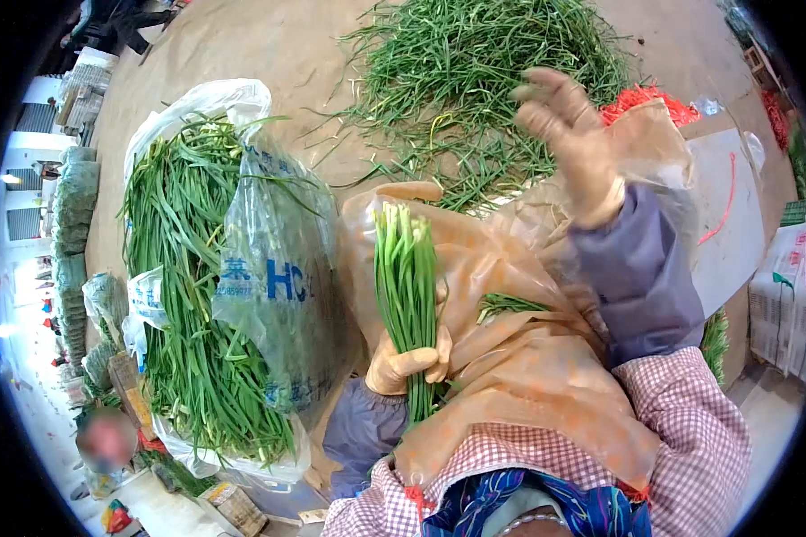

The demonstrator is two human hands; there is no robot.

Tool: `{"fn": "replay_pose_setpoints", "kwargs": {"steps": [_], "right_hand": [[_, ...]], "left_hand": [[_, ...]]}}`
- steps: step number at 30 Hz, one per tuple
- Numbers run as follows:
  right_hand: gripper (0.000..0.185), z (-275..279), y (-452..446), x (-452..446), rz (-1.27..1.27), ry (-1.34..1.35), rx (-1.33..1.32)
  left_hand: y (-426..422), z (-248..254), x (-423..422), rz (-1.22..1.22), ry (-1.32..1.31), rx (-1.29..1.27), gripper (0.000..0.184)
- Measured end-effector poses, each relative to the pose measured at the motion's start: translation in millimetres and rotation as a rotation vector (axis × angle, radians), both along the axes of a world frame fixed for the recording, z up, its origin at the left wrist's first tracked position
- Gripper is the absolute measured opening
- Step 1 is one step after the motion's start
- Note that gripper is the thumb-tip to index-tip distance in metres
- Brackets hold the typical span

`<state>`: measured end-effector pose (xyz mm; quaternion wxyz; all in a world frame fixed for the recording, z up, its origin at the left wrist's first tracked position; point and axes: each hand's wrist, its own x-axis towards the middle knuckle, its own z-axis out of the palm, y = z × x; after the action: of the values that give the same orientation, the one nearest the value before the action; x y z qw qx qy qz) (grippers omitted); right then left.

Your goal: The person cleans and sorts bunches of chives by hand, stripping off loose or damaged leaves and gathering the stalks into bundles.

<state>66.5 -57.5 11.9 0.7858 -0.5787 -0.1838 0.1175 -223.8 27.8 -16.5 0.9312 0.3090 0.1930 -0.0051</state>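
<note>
My left hand (403, 365), in a tan glove, is wrapped round the lower part of a bundle of green stalks (405, 277). The pale cut ends of the bundle point up, away from my body. Raised at the upper right, my right hand (571, 134) has its gloved fingers apart, slightly blurred, with nothing in them. A translucent tan plastic sheet (519, 376) covers my lap, and a few loose green stalks (510, 306) lie on it.
Left of me lies a big plastic bag (287, 268) full of long green leaves (184, 242). Loose greens (484, 63) are heaped on the floor ahead. Red ties (647, 103) and a grey board (734, 197) are at the right. Another person (107, 438) is at the lower left.
</note>
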Motion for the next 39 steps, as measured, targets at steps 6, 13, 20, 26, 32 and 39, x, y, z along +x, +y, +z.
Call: {"fn": "replay_pose_setpoints", "kwargs": {"steps": [6, 13, 20, 26, 32, 39], "right_hand": [[0.016, 19, -10, -74, 0.639, 0.128, -0.283], [0.021, 15, -13, -69, 0.681, 0.293, -0.385], [0.02, 1, -20, -50, 0.856, 0.327, -0.318], [0.019, 10, -23, -25, 1.058, 0.246, -0.372], [0.013, -28, -23, 24, 0.155, -0.638, -0.342], [0.023, 23, -31, -26, 0.343, -0.869, -0.49]], "left_hand": [[-6, 26, 16, -0.016, 0.326, 0.414, 0.052], [-7, 31, 14, 0.053, 0.395, 0.477, 0.032], [1, 11, -2, 0.016, 0.177, 0.139, 0.056], [-2, 9, -3, -0.007, 0.164, 0.064, 0.054], [-1, 11, -2, -0.023, 0.151, 0.076, 0.048], [-11, 17, 12, 0.013, 0.289, 0.246, 0.031]]}}
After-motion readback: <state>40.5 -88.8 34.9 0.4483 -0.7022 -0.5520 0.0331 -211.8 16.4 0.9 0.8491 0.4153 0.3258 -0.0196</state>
